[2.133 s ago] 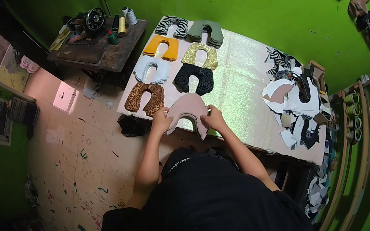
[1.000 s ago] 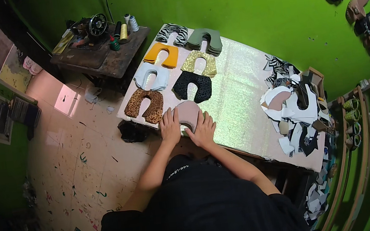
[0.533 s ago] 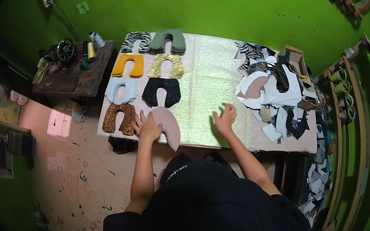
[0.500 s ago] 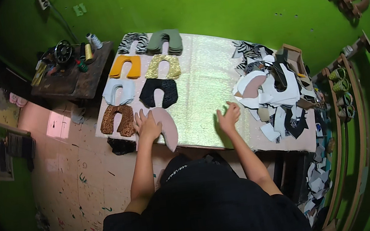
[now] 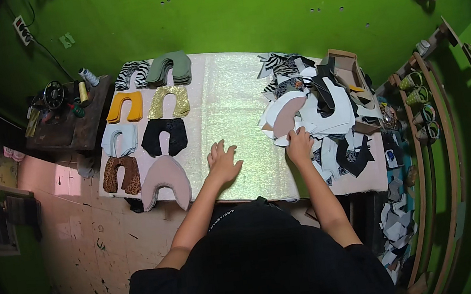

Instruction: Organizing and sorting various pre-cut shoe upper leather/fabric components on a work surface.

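Observation:
My left hand (image 5: 224,163) is open, its fingers spread over the shiny gold-green sheet (image 5: 233,106) on the table, with nothing in it. My right hand (image 5: 300,144) is at the lower edge of the heap, its bent fingertips against a pink curved piece (image 5: 288,118) and white cut pieces (image 5: 326,118). What those fingers pinch is hidden. A stack of pink horseshoe-shaped pieces (image 5: 165,176) lies to the left of my left hand. Beyond it are similar stacks in black (image 5: 175,135), leopard print (image 5: 114,176), pale grey (image 5: 111,140), gold glitter (image 5: 157,104), yellow (image 5: 114,108), green (image 5: 170,67) and zebra print (image 5: 122,75).
An open cardboard box (image 5: 343,63) stands behind the heap, where black offcuts (image 5: 354,156) also lie. A dark side table (image 5: 71,129) with a handwheel (image 5: 54,96) and thread spools (image 5: 89,77) is at the left. Sandals sit on a wooden rack (image 5: 446,139) at the right.
My left hand has left the pink stack and moved right over the shiny sheet. The pink stack now lies squared up below the black one. My right hand has reached the heap's edge. The view has shifted.

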{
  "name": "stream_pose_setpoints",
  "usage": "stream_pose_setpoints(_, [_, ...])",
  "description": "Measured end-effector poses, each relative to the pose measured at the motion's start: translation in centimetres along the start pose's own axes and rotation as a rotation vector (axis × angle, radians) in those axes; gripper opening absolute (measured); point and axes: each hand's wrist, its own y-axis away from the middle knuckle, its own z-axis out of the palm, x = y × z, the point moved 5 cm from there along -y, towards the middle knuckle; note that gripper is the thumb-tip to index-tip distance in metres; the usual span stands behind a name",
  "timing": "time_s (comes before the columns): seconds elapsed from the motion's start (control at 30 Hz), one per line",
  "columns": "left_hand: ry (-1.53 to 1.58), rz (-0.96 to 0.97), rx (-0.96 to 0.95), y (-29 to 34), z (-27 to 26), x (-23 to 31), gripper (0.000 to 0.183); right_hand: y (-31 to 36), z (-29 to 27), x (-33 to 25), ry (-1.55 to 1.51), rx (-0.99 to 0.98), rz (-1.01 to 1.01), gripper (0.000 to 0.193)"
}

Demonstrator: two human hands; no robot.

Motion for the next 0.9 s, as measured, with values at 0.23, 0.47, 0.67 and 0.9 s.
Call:
stream_pose_setpoints(0.23, [0.305, 0.115, -0.122, -3.7, 4.0, 2.3, 0.048, -1.7, -0.5, 2.7, -0.771, 0.123, 0.038, 0.012])
stream_pose_setpoints(0.47, [1.452, -0.368, -0.473, -6.5, 7.8, 5.1, 0.043, -0.6, -0.3, -0.3, -1.440, -0.020, 0.224, 0.018])
stream_pose_setpoints(0.67, [1.730, -0.308, 0.054, -8.7, 5.6, 3.7, 0.039, -0.4, -0.8, -0.7, -1.502, -0.225, 0.109, 0.024])
stream_pose_setpoints(0.9, [1.841, -0.196, 0.081, -9.5, 1.1, 2.2, 0.032, -3.8, -2.9, 1.6, -0.543, 0.049, -0.387, 0.016])
